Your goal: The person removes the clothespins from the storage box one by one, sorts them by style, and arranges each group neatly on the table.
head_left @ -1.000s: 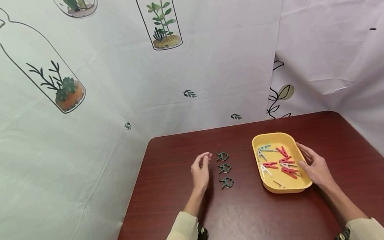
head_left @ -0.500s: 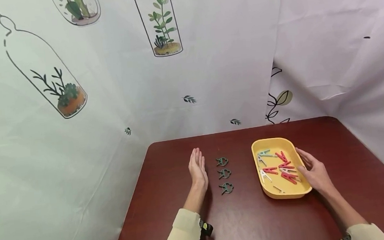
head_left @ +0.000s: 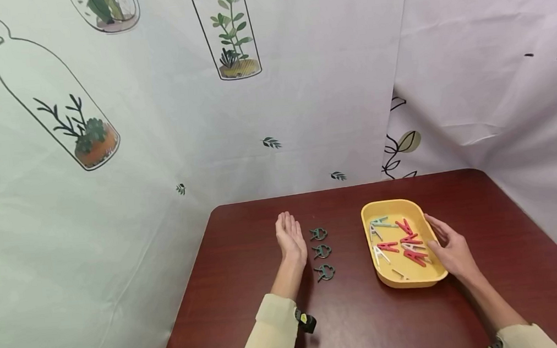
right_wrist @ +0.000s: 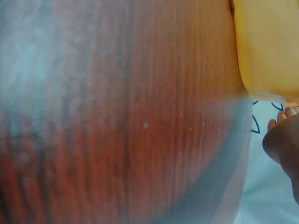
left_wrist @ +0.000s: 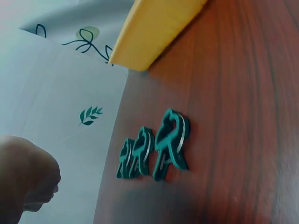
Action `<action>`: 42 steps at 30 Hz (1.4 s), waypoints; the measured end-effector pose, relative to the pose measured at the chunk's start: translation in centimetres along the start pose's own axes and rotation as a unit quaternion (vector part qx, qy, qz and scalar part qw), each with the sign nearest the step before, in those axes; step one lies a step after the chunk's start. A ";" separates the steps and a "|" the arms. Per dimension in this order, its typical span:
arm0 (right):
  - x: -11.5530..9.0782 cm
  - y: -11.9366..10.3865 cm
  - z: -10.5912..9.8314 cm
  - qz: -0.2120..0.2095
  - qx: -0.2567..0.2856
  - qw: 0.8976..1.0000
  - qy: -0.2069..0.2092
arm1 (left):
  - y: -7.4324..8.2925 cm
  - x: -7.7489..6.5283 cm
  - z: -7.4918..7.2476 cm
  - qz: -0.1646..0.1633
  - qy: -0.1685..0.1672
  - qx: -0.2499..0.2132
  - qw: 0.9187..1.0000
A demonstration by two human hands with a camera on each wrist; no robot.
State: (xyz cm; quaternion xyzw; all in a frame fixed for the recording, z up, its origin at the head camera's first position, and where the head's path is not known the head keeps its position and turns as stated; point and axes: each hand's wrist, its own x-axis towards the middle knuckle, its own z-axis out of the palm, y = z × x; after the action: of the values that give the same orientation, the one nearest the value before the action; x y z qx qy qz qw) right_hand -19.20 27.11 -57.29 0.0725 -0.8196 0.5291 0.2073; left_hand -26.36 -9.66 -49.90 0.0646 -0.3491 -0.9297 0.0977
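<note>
Head: the right hand (head_left: 453,250) grips the right rim of a yellow plastic tray (head_left: 412,282) toward the counter's (head_left: 351,322) far-right corner; probably light, stiff, best held there. The left hand (head_left: 291,240), straight-fingered, holds nothing beside three green clips (head_left: 322,251).

Left wrist: pale strips along the clips.

Right wrist: tray's outer wall close up.
</note>
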 end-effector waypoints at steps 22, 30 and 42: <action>0.1 -0.5 0.2 -0.016 0.015 1.000 -0.002 | -6.2 -1.8 8.0 -0.082 -0.045 -0.007 0.996; 0.1 -0.3 0.3 -0.010 0.014 1.000 -0.001 | -10.3 -5.3 10.1 -0.105 -0.013 0.052 0.993; 0.4 -0.5 0.2 -0.007 0.009 1.000 -0.002 | -14.7 -9.8 11.9 -0.114 0.047 0.193 0.974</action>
State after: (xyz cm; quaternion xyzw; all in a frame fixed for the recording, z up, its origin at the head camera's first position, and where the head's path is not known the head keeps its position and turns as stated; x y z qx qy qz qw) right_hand -19.44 26.72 -56.80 0.0814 -0.8145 0.5351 0.2087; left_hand -21.10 11.02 -50.22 0.1653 -0.5070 -0.8459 -0.0064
